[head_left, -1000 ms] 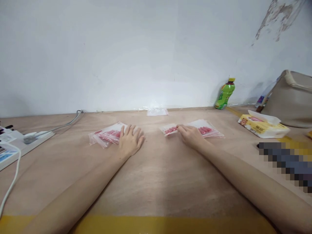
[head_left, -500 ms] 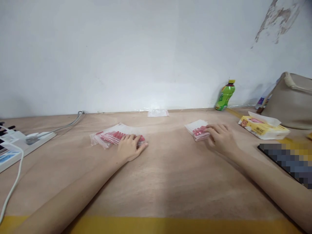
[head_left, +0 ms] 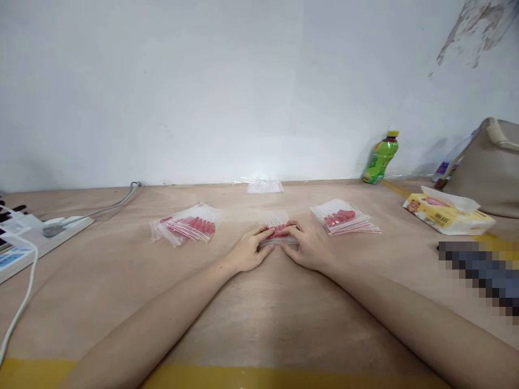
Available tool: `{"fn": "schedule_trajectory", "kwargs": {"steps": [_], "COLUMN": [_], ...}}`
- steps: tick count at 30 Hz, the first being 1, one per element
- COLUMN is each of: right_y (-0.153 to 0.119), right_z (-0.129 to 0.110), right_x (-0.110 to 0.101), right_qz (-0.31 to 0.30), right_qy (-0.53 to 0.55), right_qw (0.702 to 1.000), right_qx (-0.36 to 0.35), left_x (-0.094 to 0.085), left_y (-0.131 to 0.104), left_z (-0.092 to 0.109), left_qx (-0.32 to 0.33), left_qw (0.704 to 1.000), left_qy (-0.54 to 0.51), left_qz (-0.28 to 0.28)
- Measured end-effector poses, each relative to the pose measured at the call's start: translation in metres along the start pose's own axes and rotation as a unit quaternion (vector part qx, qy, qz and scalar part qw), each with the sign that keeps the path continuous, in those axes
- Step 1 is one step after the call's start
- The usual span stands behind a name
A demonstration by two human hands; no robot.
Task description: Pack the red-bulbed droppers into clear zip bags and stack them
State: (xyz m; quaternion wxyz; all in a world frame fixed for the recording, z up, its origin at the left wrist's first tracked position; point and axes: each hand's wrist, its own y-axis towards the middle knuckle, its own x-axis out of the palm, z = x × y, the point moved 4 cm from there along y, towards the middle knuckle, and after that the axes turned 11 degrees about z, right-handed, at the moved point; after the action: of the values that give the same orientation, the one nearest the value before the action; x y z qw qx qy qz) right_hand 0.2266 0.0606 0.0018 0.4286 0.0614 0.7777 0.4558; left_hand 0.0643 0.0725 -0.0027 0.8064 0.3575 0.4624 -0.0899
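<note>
A small clear bag with red pieces inside (head_left: pixel 279 229) lies flat at the middle of the table, between my two hands. My left hand (head_left: pixel 252 249) grips its left side, fingers on top and thumb at the near edge. On the right side my right hand (head_left: pixel 307 246) holds it the same way. A fanned pile of similar bags (head_left: pixel 194 224) lies to the left. Another fanned stack (head_left: pixel 343 218) is to the right, just beyond my right hand.
A flat clear bag (head_left: pixel 265 187) lies by the wall. At the right are a green bottle (head_left: pixel 381 158), a yellow tissue pack (head_left: pixel 448 213), a beige bag (head_left: pixel 486 167) and a blurred dark object (head_left: pixel 482 273). A power strip (head_left: pixel 48 240) with cables is at the left.
My left hand has left the left pile and moved right; my right hand has come left from the right stack. Both now hold a bag at the middle. The view has shifted slightly.
</note>
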Motion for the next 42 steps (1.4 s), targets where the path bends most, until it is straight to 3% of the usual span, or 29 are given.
{"fn": "schedule_trajectory", "kwargs": {"steps": [3, 8, 19, 23, 28, 35, 42], "right_y": [-0.002, -0.004, -0.001, 0.001, 0.002, 0.005, 0.005], "right_z": [0.006, 0.008, 0.011, 0.009, 0.009, 0.005, 0.006], "right_x": [-0.006, -0.005, -0.008, -0.008, -0.005, 0.0, 0.0], "right_qz": [-0.006, -0.011, 0.027, 0.018, 0.019, 0.021, 0.006], "right_qy": [-0.046, -0.028, -0.099, -0.114, -0.117, -0.063, -0.071], "right_qw": [0.999, 0.993, 0.976, 0.974, 0.977, 0.993, 0.992], "right_qx": [-0.022, -0.114, -0.191, -0.194, -0.18, -0.102, -0.103], "left_x": [-0.001, 0.0, -0.004, -0.004, 0.002, 0.013, 0.016], "left_y": [0.001, 0.003, 0.001, 0.003, 0.013, 0.021, 0.028], "left_z": [-0.001, -0.003, -0.01, -0.007, 0.007, 0.019, 0.02], "left_qx": [0.006, 0.005, 0.036, 0.066, 0.177, 0.236, 0.265], "left_qw": [1.0, 1.0, 0.999, 0.995, 0.975, 0.96, 0.953], "left_qy": [-0.004, -0.013, 0.001, 0.034, 0.063, 0.087, 0.107], "left_qz": [0.009, 0.008, 0.017, 0.059, 0.118, 0.12, 0.1]}}
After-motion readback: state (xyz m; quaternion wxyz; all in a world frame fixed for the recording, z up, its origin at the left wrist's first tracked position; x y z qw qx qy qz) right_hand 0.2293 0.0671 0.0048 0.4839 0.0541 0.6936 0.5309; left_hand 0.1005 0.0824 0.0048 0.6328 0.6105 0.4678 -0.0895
